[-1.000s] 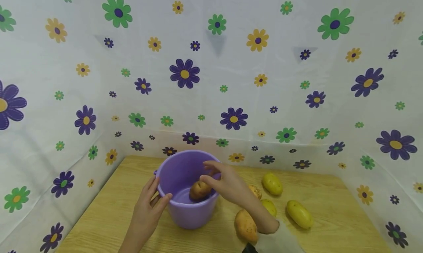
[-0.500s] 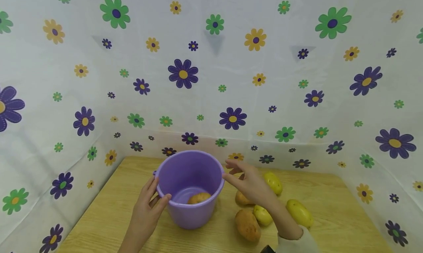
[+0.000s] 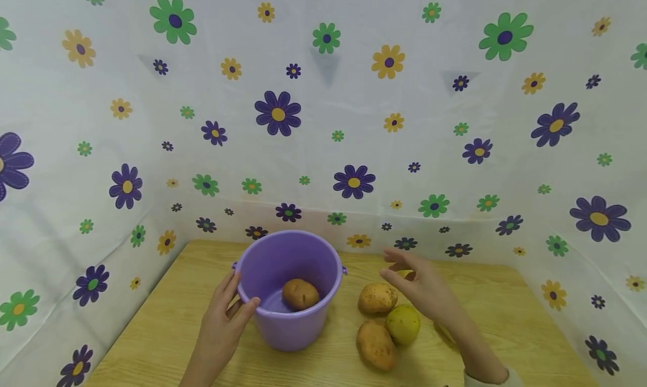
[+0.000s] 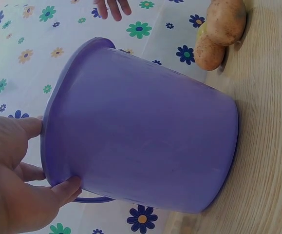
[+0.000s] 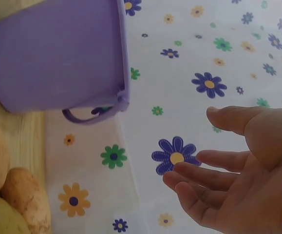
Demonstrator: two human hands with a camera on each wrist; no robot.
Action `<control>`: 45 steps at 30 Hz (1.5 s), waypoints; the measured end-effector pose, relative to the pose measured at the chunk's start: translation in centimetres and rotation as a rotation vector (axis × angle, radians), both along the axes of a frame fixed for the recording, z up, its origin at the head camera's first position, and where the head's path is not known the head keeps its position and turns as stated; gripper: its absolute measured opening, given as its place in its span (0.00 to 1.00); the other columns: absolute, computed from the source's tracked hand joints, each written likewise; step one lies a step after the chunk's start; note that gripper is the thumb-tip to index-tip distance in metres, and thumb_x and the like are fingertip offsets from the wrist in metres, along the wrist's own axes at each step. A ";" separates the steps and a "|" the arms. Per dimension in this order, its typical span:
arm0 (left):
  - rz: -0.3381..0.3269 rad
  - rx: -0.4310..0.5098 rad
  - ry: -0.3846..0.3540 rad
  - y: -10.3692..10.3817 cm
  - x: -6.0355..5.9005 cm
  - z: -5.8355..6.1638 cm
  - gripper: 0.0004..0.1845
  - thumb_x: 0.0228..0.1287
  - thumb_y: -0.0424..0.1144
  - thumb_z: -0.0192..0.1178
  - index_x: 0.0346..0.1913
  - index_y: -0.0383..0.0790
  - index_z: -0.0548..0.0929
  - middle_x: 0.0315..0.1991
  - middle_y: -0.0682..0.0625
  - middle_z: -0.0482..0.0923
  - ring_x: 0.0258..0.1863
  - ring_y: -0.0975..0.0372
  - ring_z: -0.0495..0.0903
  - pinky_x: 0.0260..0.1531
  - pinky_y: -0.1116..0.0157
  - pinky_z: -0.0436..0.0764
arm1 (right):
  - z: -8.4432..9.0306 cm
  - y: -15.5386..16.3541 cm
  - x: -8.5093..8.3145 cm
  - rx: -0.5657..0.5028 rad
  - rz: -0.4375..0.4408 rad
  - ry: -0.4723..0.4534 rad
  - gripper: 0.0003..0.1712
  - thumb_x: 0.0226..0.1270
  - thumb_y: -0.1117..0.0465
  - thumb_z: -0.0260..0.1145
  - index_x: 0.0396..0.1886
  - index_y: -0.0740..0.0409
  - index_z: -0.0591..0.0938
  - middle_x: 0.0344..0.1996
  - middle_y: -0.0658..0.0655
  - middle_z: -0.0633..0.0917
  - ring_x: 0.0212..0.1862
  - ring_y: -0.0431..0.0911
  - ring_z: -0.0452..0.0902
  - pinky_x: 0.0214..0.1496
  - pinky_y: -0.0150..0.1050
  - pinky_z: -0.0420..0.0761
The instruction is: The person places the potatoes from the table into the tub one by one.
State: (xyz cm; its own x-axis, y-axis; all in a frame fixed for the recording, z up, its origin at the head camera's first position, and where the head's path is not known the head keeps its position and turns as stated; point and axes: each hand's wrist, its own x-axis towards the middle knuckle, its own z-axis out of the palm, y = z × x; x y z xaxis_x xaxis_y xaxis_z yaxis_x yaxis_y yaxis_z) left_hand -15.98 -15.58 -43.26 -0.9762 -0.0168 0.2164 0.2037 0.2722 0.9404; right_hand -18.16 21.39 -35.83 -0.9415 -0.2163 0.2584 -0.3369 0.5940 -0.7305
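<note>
The right hand (image 3: 423, 288) had come out of the purple bucket (image 3: 293, 332), where it had been at the potato (image 3: 300, 294) a second earlier, and hung above the table (image 3: 167, 331) with fingers apart, holding nothing. The potato lay at the bottom of the bucket, between the two hands, so its placing looked finished and the right hand was free. The left hand (image 3: 223, 314) stayed pinched on the bucket's near-left rim, and the bucket stood upright, which seemed to be steadying it. A farther loose potato (image 3: 378, 297), a nearer loose potato (image 3: 376, 345) and a yellow-green fruit (image 3: 402, 324) lay close together, left of the right hand and nearer the person, evidently not yet dealt with.
</note>
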 end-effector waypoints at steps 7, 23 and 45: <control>0.002 -0.001 -0.019 0.0 0.1 0.1 0.42 0.75 0.44 0.65 0.80 0.29 0.57 0.82 0.37 0.45 0.76 0.41 0.61 0.70 0.60 0.70 | -0.3 2.6 0.9 0.050 -0.062 0.012 0.29 0.78 0.52 0.66 0.71 0.62 0.75 0.59 0.62 0.84 0.56 0.53 0.81 0.51 0.36 0.85; -0.001 -0.003 -0.013 0.0 0.1 0.2 0.42 0.75 0.43 0.65 0.80 0.28 0.56 0.82 0.36 0.45 0.76 0.41 0.59 0.70 0.62 0.69 | -1.7 8.2 1.9 0.136 -0.180 -0.040 0.31 0.79 0.52 0.64 0.70 0.70 0.73 0.61 0.71 0.81 0.57 0.60 0.81 0.52 0.49 0.86; -0.004 -0.003 -0.019 0.0 0.1 0.1 0.42 0.75 0.45 0.64 0.80 0.29 0.56 0.82 0.37 0.45 0.76 0.41 0.59 0.71 0.60 0.69 | -6.6 14.3 2.5 0.232 -0.275 -0.262 0.41 0.79 0.45 0.62 0.69 0.78 0.70 0.60 0.76 0.79 0.55 0.65 0.81 0.50 0.56 0.90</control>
